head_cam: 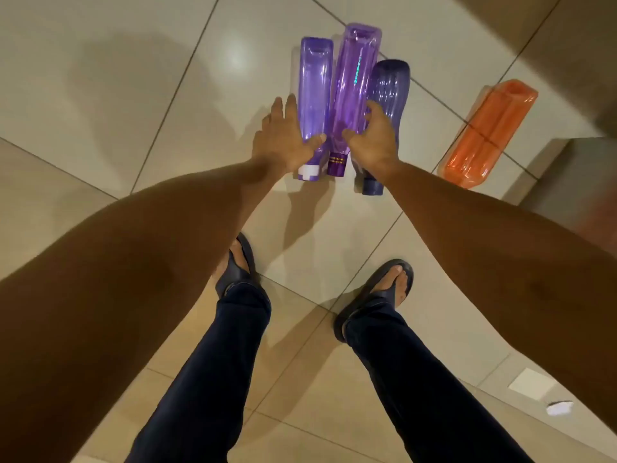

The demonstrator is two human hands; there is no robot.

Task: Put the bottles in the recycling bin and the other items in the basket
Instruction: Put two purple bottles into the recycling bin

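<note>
Three purple bottles lie side by side on the tiled floor with their caps toward me: a white-capped one (315, 91) on the left, a taller one (354, 78) in the middle and a dark one (390, 85) on the right. My left hand (283, 138) is spread against the left bottle, thumb resting across it. My right hand (374, 138) lies over the dark bottle's neck, its thumb touching the middle bottle. Neither hand is closed around a bottle. An orange bottle (490, 135) lies apart to the right. No bin or basket is in view.
My feet in dark sandals (374, 295) stand just behind the bottles. A grey step or block (574, 168) rises at the right edge beside the orange bottle. A small white scrap (559, 407) and a pale square (531, 384) lie on the floor at lower right.
</note>
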